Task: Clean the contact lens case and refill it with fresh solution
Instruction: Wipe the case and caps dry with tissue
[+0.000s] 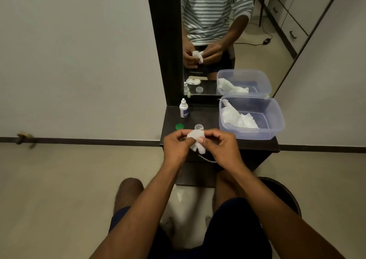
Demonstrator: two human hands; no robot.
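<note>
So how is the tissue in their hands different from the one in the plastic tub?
The tissue in the hands is a small scrunched wad, pinched between the left hand and right hand. The tissue in the tub is bigger, loosely spread, lying untouched against the plastic tub. Both are white and crumpled.
</note>
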